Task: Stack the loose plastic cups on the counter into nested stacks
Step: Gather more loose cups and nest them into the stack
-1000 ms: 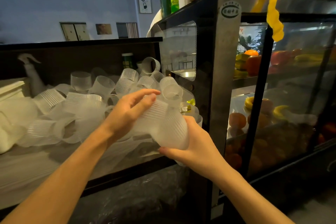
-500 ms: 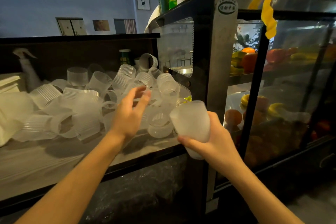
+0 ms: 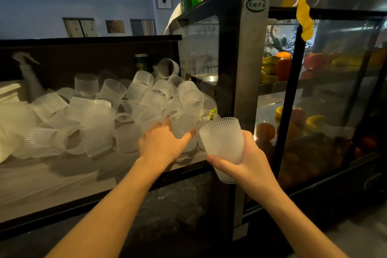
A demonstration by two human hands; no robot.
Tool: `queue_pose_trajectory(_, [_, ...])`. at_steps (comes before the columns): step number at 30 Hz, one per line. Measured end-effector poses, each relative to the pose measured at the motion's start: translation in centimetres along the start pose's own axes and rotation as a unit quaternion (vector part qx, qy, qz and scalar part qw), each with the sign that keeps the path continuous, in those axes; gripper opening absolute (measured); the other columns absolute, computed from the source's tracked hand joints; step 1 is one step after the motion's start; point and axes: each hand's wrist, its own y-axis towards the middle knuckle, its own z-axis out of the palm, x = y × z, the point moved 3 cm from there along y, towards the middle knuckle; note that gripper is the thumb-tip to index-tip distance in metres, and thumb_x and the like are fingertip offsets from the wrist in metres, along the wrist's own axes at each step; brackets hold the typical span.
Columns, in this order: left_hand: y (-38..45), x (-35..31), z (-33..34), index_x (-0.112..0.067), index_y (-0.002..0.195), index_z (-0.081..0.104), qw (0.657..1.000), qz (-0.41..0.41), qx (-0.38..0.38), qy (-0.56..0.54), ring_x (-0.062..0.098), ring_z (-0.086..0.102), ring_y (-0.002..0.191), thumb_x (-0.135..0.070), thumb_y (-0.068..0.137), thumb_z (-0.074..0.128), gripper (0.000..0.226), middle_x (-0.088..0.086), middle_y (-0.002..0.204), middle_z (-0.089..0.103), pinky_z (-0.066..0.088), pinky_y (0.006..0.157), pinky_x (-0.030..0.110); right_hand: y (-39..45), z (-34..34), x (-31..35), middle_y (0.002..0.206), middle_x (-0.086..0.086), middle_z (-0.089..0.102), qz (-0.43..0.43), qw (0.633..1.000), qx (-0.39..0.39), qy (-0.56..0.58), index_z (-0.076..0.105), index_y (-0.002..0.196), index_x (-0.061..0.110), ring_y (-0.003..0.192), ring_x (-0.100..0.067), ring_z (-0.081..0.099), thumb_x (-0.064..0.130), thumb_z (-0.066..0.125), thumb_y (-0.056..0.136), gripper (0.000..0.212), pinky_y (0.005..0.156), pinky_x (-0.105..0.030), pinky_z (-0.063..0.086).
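The right hand (image 3: 249, 159) holds a short stack of cups (image 3: 222, 142) upright, mouth up, just off the front edge of the surface (image 3: 62, 180), its fingers (image 3: 215, 160) curled round the lower part so the open mouth is free to take another cup. The left hand (image 3: 161, 144) reaches into the heap of loose cups (image 3: 117, 109), which lie tumbled on their sides and at all angles across the back and middle of the surface. Its fingers are spread round a cup at the near right of the heap (image 3: 183, 126), the thumb against its side; whether they have closed enough to grip it cannot be told, so the hand reads as open and touching. Holding the stack near the heap keeps the trip for each picked cup short. Most of the cups are not yet nested, so the task looks to be at an early stage. A spray bottle (image 3: 29, 75) stands at the far left, and a glass case of fruit (image 3: 314, 90) stands to the right.
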Motion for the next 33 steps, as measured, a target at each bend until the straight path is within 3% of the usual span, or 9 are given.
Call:
queue_pose_trajectory(5, [0.6, 0.6, -0.5, -0.029, 0.144, 0.034, 0.983, 0.032, 0.114, -0.139, 0.024, 0.059, 0.108, -0.06, 0.086, 0.058, 0.07, 0.005, 0.122, 0.059, 0.052, 0.089, 0.037, 0.2, -0.1, 0.3, 0.109, 0.025, 0.048, 0.001, 1.0, 0.017, -0.017, 0.035, 0.124, 0.038, 0.101, 0.005, 0.054, 0.063, 0.076, 0.06, 0.079, 0.068, -0.012, 0.053])
queue_pose_trajectory(9, [0.9, 1.8, -1.3, -0.02, 0.133, 0.036, 0.954, 0.012, 0.105, -0.281, 0.008, 0.06, 0.083, -0.042, 0.083, 0.073, 0.065, -0.004, 0.1, 0.056, 0.05, 0.063, 0.02, 0.2, 0.3, 0.1, 0.109, 0.023, 0.049, 0.004, 0.999, 0.03, -0.021, 0.035, 0.122, 0.039, 0.099, 0.0, 0.056, 0.055, 0.08, 0.066, 0.074, 0.068, -0.014, 0.053])
queue_pose_trajectory(11, [1.0, 2.6, -1.4, -0.021, 0.137, 0.034, 0.933, -0.001, 0.095, -0.348, 0.013, 0.062, 0.089, -0.037, 0.082, 0.076, 0.071, -0.004, 0.103, 0.054, 0.055, 0.075, 0.027, 0.2, 0.6, 0.0, 0.108, 0.022, 0.05, 0.01, 0.999, 0.036, -0.029, 0.035, 0.12, 0.04, 0.097, -0.002, 0.057, 0.057, 0.08, 0.066, 0.073, 0.067, -0.016, 0.054])
queue_pose_trajectory(13, [1.0, 3.7, -1.5, -0.026, 0.145, 0.031, 0.887, -0.019, 0.103, -0.449, 0.019, 0.063, 0.097, -0.034, 0.079, 0.079, 0.082, -0.004, 0.107, 0.05, 0.055, 0.09, 0.037, 0.3, 0.8, -0.1, 0.108, 0.021, 0.05, 0.015, 0.998, 0.043, -0.042, 0.034, 0.12, 0.039, 0.096, -0.004, 0.058, 0.058, 0.08, 0.066, 0.073, 0.069, -0.021, 0.056])
queue_pose_trajectory(16, [0.4, 4.8, -1.7, -0.024, 0.143, 0.043, 0.823, -0.021, 0.113, -0.557, 0.024, 0.065, 0.107, -0.054, 0.058, 0.085, 0.1, 0.007, 0.127, 0.058, 0.054, 0.09, 0.037, 0.5, 1.1, -0.1, 0.107, 0.02, 0.05, 0.017, 0.997, 0.051, -0.064, 0.034, 0.119, 0.038, 0.095, -0.007, 0.059, 0.06, 0.079, 0.066, 0.073, 0.071, -0.024, 0.058])
queue_pose_trajectory(20, [-1.2, 4.2, -2.6, -0.023, 0.122, 0.057, 0.78, 0.043, 0.104, -0.616, 0.02, 0.066, 0.11, -0.037, 0.073, 0.071, 0.053, -0.002, 0.114, 0.07, 0.052, 0.092, 0.036, 0.7, 1.6, 0.4, 0.107, 0.02, 0.05, 0.007, 0.993, 0.07, -0.09, 0.035, 0.119, 0.038, 0.095, -0.006, 0.058, 0.063, 0.078, 0.063, 0.075, 0.075, -0.028, 0.059])
queue_pose_trajectory(24, [-2.7, 3.0, -2.1, -0.024, 0.133, 0.051, 0.789, 0.108, 0.118, -0.594, 0.016, 0.063, 0.115, -0.043, 0.069, 0.077, 0.072, 0.0, 0.123, 0.066, 0.054, 0.092, 0.034, 0.9, 2.5, 1.2, 0.107, 0.019, 0.051, -0.01, 0.993, 0.072, -0.098, 0.038, 0.119, 0.038, 0.095, -0.006, 0.058, 0.067, 0.075, 0.059, 0.076, 0.075, -0.032, 0.059])
queue_pose_trajectory(28, [-3.2, 2.7, -1.6, -0.043, 0.138, 0.045, 0.825, 0.128, 0.09, -0.543, 0.01, 0.057, 0.121, -0.055, 0.066, 0.077, 0.08, -0.007, 0.136, 0.056, 0.055, 0.09, 0.03, 0.6, 3.2, 1.7, 0.107, 0.019, 0.05, -0.022, 0.992, 0.076, -0.099, 0.039, 0.12, 0.036, 0.095, -0.006, 0.058, 0.068, 0.073, 0.057, 0.078, 0.072, -0.033, 0.059])
queue_pose_trajectory(33, [-4.3, 2.2, -1.3, -0.05, 0.141, 0.041, 0.846, 0.166, 0.087, -0.5, -0.009, 0.045, 0.128, -0.08, 0.076, 0.047, 0.072, -0.022, 0.145, 0.047, 0.045, 0.097, 0.014, 0.3, 3.1, 1.8, 0.109, 0.015, 0.052, -0.004, 0.996, 0.072, -0.049, 0.038, 0.121, 0.035, 0.096, -0.007, 0.059, 0.058, 0.081, 0.065, 0.074, 0.074, -0.028, 0.059])
